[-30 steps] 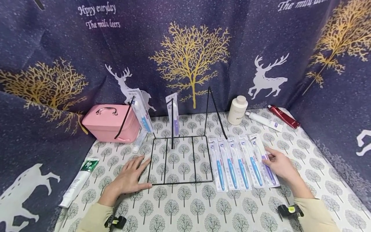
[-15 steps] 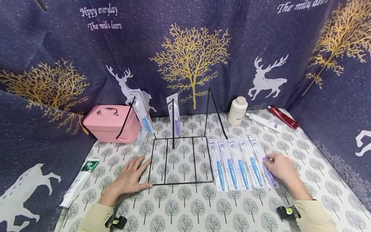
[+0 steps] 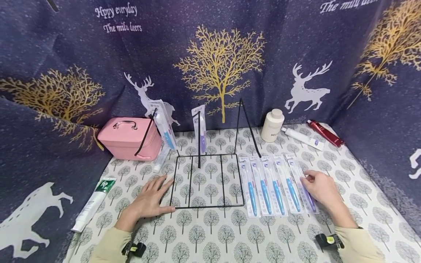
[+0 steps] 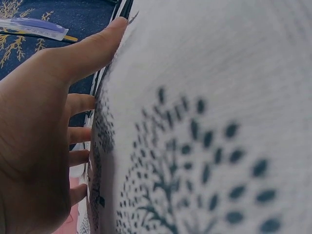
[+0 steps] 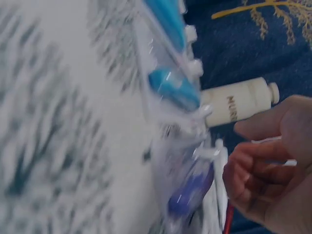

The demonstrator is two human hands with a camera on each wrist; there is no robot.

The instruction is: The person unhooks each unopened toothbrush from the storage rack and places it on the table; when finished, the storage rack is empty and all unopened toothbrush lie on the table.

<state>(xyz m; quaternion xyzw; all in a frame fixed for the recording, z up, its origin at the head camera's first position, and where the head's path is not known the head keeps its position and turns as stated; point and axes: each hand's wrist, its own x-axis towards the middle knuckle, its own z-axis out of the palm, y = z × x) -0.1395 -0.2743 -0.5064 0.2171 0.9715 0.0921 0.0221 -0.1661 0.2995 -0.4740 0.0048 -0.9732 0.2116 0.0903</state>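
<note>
Because the purple toothbrush pack point(image 3: 304, 192) lies flat on the printed cloth point(image 3: 213, 237), its smooth-looking cover could, we judge, slide away from the right hand point(image 3: 321, 187) if we press sideways rather than lift at the edge; the adjacent blue toothbrush packs point(image 3: 277, 193) lie close on its left, so fingertips set too far across could drag the nearest one out of line; at the black wire rack point(image 3: 207, 207), a shove from the left hand point(image 3: 149, 200) could shift the base and swing the hung toothbrush packs point(image 3: 202, 136), since its thumb tip sits at the near left corner. We locate the purple toothbrush pack at the right end of the row, to the left of the right hand and partly under its fingertips in the head view; the right wrist view shows it just beside the bent fingers; we note the thumb apart from the index finger there, but cannot tell whether any fingertip touches or grips the cover; the left hand carries nothing, its fingers extended and spread beside the rack, well apart from the purple toothbrush pack.
</note>
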